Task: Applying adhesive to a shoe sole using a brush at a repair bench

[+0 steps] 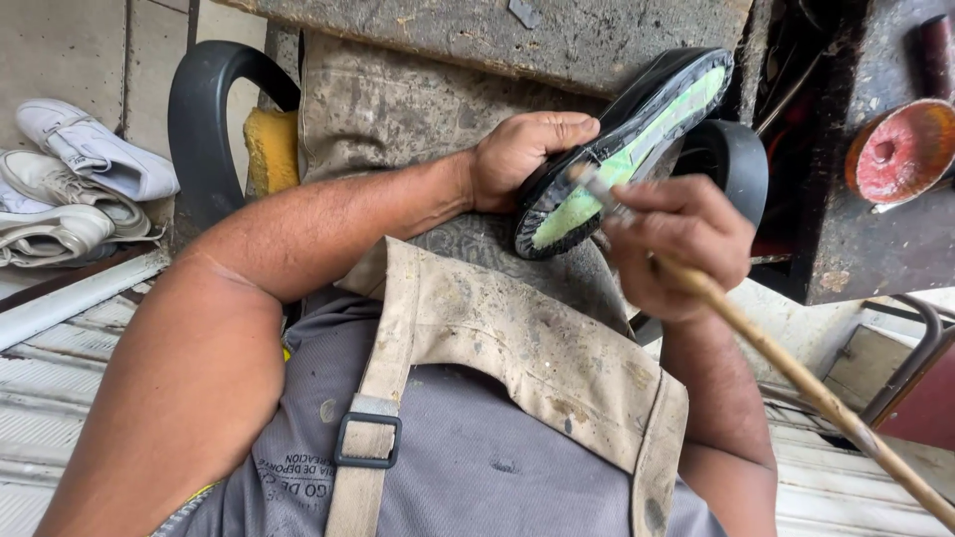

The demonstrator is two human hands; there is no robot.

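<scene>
My left hand (524,152) grips a black shoe sole (625,149) by its near edge and holds it tilted over my lap, its green inner face turned up. My right hand (681,244) is closed around a long wooden-handled brush (796,373). The brush's tip rests on the green face near the lower end of the sole. The handle runs off toward the bottom right corner. A stained canvas apron (517,338) covers my chest and knees below both hands.
I sit in a black plastic chair (204,129) with a yellow cushion (271,149). White sneakers (85,174) lie on the floor at left. A worn workbench edge (557,35) runs above, and a red disc-shaped wheel (900,149) sits on a machine at right.
</scene>
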